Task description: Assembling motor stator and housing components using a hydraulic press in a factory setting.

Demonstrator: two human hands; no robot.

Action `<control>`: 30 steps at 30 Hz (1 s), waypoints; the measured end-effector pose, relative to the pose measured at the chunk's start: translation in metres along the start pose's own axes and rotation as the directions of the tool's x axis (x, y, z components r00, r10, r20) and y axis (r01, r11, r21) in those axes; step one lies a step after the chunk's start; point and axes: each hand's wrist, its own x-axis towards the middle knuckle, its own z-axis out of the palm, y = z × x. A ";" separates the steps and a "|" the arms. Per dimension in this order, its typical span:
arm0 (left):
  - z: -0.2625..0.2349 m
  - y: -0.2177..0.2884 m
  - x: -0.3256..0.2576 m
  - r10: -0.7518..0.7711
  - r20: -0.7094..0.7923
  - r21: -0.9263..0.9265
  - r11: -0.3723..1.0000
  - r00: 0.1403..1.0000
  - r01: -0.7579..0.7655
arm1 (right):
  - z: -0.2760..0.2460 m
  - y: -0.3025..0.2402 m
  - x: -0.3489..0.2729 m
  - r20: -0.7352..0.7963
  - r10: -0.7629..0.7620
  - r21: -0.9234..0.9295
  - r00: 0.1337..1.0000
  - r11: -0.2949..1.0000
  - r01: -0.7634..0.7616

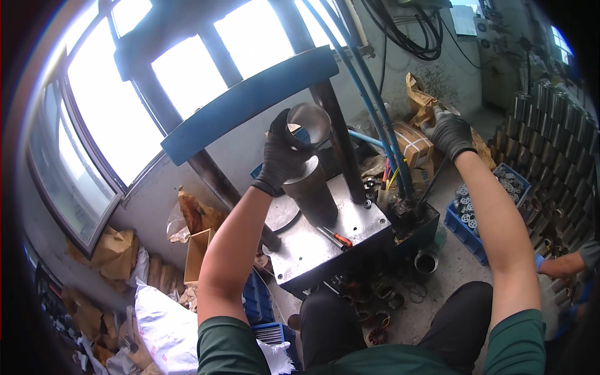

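Head view: left grip (282, 153) closed round metal cylinder (310, 187) top; right grip (451, 132) clasping lever, well apart.

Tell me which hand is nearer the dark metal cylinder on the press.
Left. The left hand grips the top of the dark metal cylinder; the right hand is far off to its right, by the cardboard boxes.

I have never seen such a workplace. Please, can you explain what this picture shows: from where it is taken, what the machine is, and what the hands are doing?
The camera sits on the worker's head and looks down, so the edges bend. Both arms come from below, in dark gloves. The left hand grips the top of a dark metal cylinder standing on the press table, under a shiny round ram. The right hand reaches out beside blue hoses; what it touches is unclear. A screwdriver lies on the table. A blue crate of metal parts sits on the floor.
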 end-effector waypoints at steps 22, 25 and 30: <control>-0.011 -0.096 0.033 -0.640 -0.072 -0.512 0.682 0.765 0.522 | -0.026 0.003 -0.032 0.030 -0.024 0.010 0.999 1.000 0.023; -0.009 -0.091 0.030 -0.657 -0.078 -0.512 0.672 0.750 0.535 | -0.034 0.008 -0.051 0.059 -0.060 0.071 0.996 0.996 0.055; -0.005 -0.098 0.026 -0.628 -0.111 -0.516 0.698 0.770 0.496 | -0.027 0.051 -0.104 0.065 -0.277 0.141 0.959 0.954 0.266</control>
